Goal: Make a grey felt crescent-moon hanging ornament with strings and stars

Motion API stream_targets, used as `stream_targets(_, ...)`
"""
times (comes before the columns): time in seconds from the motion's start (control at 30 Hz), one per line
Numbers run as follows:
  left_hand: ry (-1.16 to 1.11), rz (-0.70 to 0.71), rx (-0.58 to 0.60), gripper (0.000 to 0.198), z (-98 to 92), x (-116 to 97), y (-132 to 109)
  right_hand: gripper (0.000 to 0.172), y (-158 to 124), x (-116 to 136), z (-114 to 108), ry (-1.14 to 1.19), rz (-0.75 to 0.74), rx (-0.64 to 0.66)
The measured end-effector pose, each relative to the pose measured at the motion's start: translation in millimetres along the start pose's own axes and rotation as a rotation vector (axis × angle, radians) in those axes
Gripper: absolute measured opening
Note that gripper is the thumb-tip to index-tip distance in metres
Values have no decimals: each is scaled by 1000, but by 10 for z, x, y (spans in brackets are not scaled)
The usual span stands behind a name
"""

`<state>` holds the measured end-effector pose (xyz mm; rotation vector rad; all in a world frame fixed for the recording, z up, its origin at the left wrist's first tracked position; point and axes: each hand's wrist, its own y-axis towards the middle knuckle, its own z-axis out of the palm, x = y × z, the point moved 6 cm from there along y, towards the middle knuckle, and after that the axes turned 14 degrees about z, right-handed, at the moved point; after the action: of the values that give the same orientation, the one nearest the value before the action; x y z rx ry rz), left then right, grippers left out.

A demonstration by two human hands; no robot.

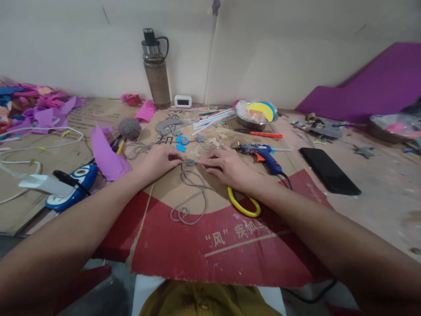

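Note:
My left hand (161,160) is closed in a pinch at the left end of a small grey knotted piece of yarn (191,163). On its other side, the fingertips of my right hand (230,166) pinch the right end. A loose grey yarn strand (204,206) hangs from it and curls over the red part of the cardboard (243,259). Just beyond the hands lie blue flower-shaped cutouts (180,143) with small grey pieces on them. Yellow-handled scissors (245,207) lie partly under my right wrist. A grey yarn ball (129,128) sits behind my left hand.
A blue glue gun (263,154) lies right of my right hand, near a black phone (329,170). A bottle (155,74), small clock (183,101) and metal bowl (253,120) stand at the back. Purple felt (108,153) and a blue-and-white object (74,186) are left.

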<state>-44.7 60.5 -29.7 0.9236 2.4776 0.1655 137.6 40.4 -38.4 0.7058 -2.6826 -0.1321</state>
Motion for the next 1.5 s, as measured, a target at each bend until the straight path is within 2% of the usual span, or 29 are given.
stream_targets(0.37,34,4,15,13,-17,-28,14,31,-2,9,-8,2,-40,-9)
stream_targets(0.7,60,21,38,14,-20,-51,37,30,-3,51,-15,-13,-19,18)
stream_targets(1.2,160,192,143,23,34,-148,49,32,-13,85,9,-101,-52,27)
stream_targets(1.37,136,182,116,21,31,-114,56,33,-19,86,22,-123,-77,21)
stream_targets(1.5,104,112,60,17,-9,-80,55,32,-23,75,22,-107,-70,22)
